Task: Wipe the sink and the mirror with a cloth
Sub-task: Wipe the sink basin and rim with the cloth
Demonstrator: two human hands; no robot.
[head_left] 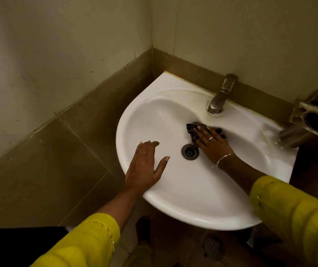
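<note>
A white corner sink (183, 193) is fixed to the tiled wall, with a dark round drain (190, 151) in the bowl. My right hand (211, 143) lies flat with straight fingers on a dark crumpled cloth (193, 130), pressing it against the bowl just behind the drain and below the tap. My left hand (146, 166) rests open on the sink's front left rim, fingers spread. No mirror is in view.
A metal tap (220, 95) stands at the back of the sink. A metal soap holder (316, 120) juts from the wall at the right. Brown wall tiles run along the left. A floor drain (213, 246) lies under the sink.
</note>
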